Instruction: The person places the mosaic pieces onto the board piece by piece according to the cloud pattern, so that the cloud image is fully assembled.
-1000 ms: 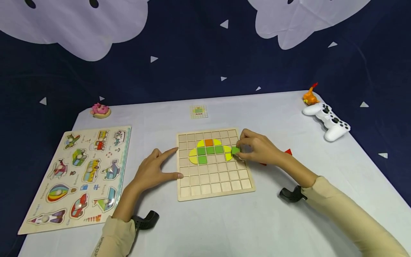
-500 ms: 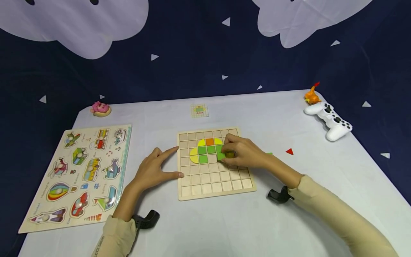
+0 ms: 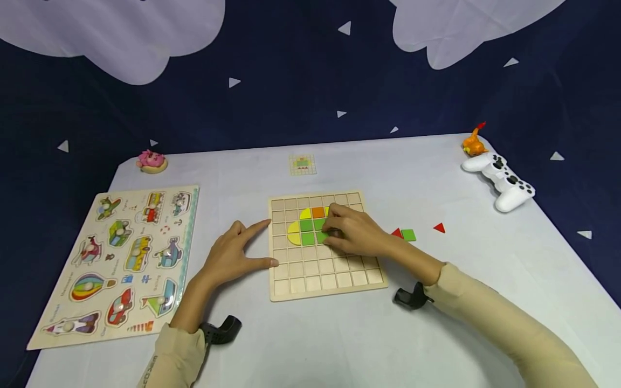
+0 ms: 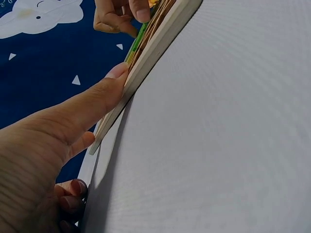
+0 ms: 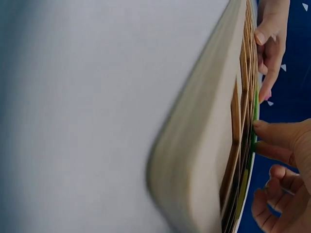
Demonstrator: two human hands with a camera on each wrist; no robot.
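A wooden grid board (image 3: 335,280) lies in the middle of the white table, with yellow, orange and green tiles set in its upper rows. My right hand (image 3: 331,233) reaches over the board, its curled fingers pinching a green square tile (image 3: 321,236) down against the grid beside the other green tiles. In the right wrist view the thumb (image 5: 272,133) touches the tile's green edge (image 5: 253,141). My left hand (image 3: 259,245) rests flat on the table, thumb and index finger against the board's left edge; the left wrist view shows the thumb (image 4: 109,82) pressing the board's side (image 4: 165,29).
Two red triangles (image 3: 397,233) (image 3: 439,227) and a green square (image 3: 408,235) lie loose right of the board. A small pattern card (image 3: 302,164) sits behind it. A vehicle peg puzzle (image 3: 116,264) lies left, a pink toy (image 3: 151,160) far left, a white controller (image 3: 499,180) and orange toy (image 3: 473,143) far right.
My right hand has carried the green tile leftward from the board's right edge to the coloured pattern and lowered it onto the grid. The left hand has stayed in place.
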